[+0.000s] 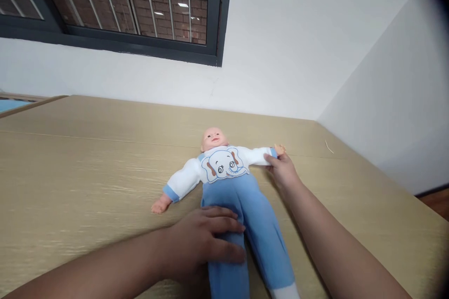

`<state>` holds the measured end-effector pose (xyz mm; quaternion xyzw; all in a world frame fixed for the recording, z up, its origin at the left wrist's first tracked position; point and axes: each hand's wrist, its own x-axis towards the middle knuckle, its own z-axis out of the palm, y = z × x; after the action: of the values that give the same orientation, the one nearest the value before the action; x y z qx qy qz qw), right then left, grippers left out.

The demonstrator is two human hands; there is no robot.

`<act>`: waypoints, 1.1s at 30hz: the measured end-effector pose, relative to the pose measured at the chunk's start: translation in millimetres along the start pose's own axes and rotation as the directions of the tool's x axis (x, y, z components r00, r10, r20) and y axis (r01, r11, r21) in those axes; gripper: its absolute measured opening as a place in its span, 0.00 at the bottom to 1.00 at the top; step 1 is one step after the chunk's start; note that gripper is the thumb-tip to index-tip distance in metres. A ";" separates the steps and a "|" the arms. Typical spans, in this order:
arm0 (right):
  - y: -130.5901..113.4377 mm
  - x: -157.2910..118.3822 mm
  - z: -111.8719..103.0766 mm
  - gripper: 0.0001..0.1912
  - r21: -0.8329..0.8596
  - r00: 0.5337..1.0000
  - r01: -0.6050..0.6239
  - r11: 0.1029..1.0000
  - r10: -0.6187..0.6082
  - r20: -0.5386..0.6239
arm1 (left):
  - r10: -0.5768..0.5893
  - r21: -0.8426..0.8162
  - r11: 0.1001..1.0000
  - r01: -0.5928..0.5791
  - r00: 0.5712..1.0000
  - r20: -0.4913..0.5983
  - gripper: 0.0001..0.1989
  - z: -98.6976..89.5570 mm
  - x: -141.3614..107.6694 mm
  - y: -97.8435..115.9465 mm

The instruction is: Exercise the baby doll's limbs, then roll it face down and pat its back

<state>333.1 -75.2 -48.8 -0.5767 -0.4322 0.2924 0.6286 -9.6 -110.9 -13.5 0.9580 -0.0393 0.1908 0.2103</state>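
Doll, probably light, soft-limbed: our right fingers pinch its cuff; our left fingers span a trouser leg, grip unclear. We judge the torso the steadiest hold.

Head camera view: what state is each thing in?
Baby doll: face up, dressed, eyes open, arms spread.
Right hand: fingers closed on a doll sleeve.
Left hand: open, resting over one trouser leg.
Window: looks shut, bars behind the glass.
Pale strand: loose, slightly curved.
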 end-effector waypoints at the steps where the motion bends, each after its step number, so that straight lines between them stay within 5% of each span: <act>1: 1.7 1.3 -3.6 0.21 0.114 0.991 -0.124 0.986 0.117 0.068 | 0.005 0.049 0.999 -0.006 1.000 0.023 0.21 1.0 0.1 1.3; 4: 1.2 2.3 -10.2 0.23 0.255 0.939 -0.328 0.909 0.283 0.197 | -0.005 0.180 0.984 -0.007 0.998 0.068 0.17 0.9 2.6 5.4; 8: -2.6 3.0 -13.7 0.25 0.240 0.919 -0.377 0.894 0.329 0.219 | -0.043 0.251 0.968 0.018 0.995 0.094 0.21 -7.7 4.2 8.7; 12: -3.8 2.7 -19.7 0.23 0.247 0.909 -0.380 0.891 0.310 0.280 | -0.075 0.140 0.988 0.059 0.990 0.116 0.26 -22.6 -0.1 4.4; 15: -6.8 0.7 -28.3 0.21 0.286 0.905 -0.370 0.884 0.274 0.324 | -0.049 -0.014 0.999 0.050 0.999 0.010 0.28 -31.4 -3.3 -4.5; 18: -14.2 -0.9 -39.7 0.22 0.350 0.903 -0.354 0.867 0.219 0.369 | -0.115 -0.018 0.993 0.113 0.979 -0.168 0.13 -37.6 -6.5 -18.2; 21: -24.9 -1.4 -50.6 0.25 0.330 0.917 -0.322 0.888 0.205 0.343 | -0.329 0.163 0.904 0.396 0.885 -0.329 0.12 -44.0 -13.4 -38.6; 24: -38.4 -3.6 -56.5 0.24 0.076 0.972 -0.203 0.976 0.191 0.139 | -0.581 0.268 0.661 0.701 0.704 -0.407 0.18 -50.9 -24.4 -64.1; 28: -66.2 -19.0 -50.4 0.18 -0.353 0.985 0.063 0.934 -0.115 -0.131 | -0.774 0.328 0.429 0.842 0.530 -0.347 0.33 -59.1 -37.5 -89.7; 30: -84.5 -34.3 -39.2 0.17 -0.396 0.974 0.203 0.895 -0.225 -0.010 | -0.822 0.347 0.385 0.855 0.488 -0.292 0.33 -63.0 -39.6 -92.9; 31: -93.9 -43.6 -31.5 0.15 -0.382 0.960 0.275 0.882 -0.232 0.155 | -0.837 0.359 0.380 0.852 0.482 -0.258 0.29 -65.0 -39.2 -92.1; 33: -111.1 -64.1 -13.1 0.10 -0.374 0.848 0.420 0.827 -0.211 0.487 | -0.856 0.367 0.381 0.849 0.474 -0.207 0.21 -68.5 -36.5 -87.6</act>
<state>300.9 -155.2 47.1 -0.5508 -0.7073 0.1872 0.4017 -53.6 -2.8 -3.9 0.8631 0.4981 0.0512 0.0658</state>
